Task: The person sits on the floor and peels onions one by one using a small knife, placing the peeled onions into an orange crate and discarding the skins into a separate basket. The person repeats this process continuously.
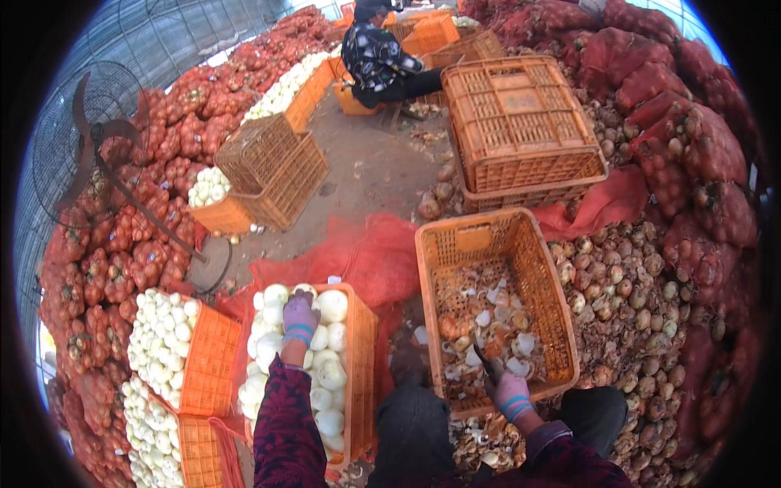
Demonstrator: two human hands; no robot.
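Under left hand [300,315], peeled onions [331,375]: round, smooth, white, heaped.

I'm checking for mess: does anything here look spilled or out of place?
Possibly: a heap of onions and skins lies loose right of the open orange crate, unlike the bagged onions beyond it. Crumpled red mesh also lies on the ground beyond the peeled-onion crate.

A bluish, gridded wall [191,41] rises beyond the grey-brown floor [358,159].
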